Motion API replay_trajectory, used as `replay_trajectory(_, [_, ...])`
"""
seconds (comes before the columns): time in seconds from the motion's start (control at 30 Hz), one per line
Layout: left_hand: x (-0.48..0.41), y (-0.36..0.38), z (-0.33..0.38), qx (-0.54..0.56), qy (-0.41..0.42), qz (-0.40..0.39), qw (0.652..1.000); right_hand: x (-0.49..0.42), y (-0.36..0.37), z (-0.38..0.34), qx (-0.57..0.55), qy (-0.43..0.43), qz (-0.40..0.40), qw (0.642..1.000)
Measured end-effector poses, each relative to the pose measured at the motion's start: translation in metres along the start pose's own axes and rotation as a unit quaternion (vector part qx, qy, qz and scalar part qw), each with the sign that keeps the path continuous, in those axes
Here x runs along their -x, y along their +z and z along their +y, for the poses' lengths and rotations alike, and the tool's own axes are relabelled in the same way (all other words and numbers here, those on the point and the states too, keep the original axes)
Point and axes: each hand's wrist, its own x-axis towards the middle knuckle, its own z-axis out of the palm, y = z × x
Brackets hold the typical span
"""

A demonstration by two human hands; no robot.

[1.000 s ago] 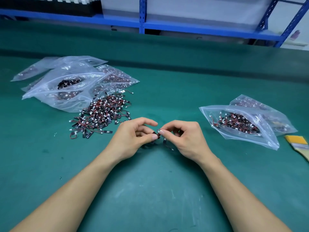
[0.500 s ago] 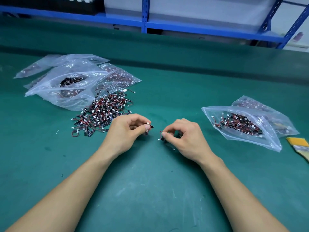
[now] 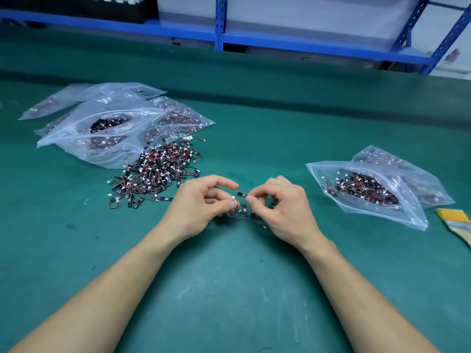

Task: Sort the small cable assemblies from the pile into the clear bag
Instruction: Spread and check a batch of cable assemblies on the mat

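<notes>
At the centre of the frame, the left hand (image 3: 201, 202) and right hand (image 3: 283, 210) meet just above the green counter (image 3: 229, 289), fingertips close together. Both pinch one cable assembly (image 3: 241, 194): the left at its white plug and red wire, the right at its black strip. A few more loose assemblies (image 3: 244, 211) lie directly under the hands.

At middle right, the clear bag (image 3: 367, 189) lies open-mouthed on its side, holding a heap of red-wired assemblies. A second bag (image 3: 397, 164) sits partly under it, also filled. At upper left, several clear bags (image 3: 102, 126) overlap, some with assemblies inside, and the pile (image 3: 158, 171) spreads against their lower right edge.

White marks on the black strips are too small to read. A yellow-handled brush (image 3: 456, 220) lies at the right edge.
</notes>
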Motion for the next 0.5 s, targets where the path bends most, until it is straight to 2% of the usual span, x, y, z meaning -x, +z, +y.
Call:
replay_trajectory(0.1, [0.0, -0.002, -0.002, -0.018, 0.0, -0.007, 1.0, -0.001, -0.003, 0.003, 0.002, 0.023, 0.038, 0.999])
replay_trajectory(0.27, [-0.002, -0.007, -0.004, -0.064, 0.01, 0.04, 0.997, -0.003, -0.011, 0.009, -0.007, 0.071, 0.092, 0.993])
replay_trajectory(0.37, [-0.001, -0.008, -0.007, -0.111, 0.025, 0.062, 0.992, -0.004, -0.019, 0.015, -0.003, 0.101, 0.095, 0.99])
replay_trajectory(0.5, [-0.001, -0.003, -0.008, -0.187, 0.046, 0.053, 0.98, -0.003, -0.031, 0.024, 0.033, 0.12, 0.083, 0.989])
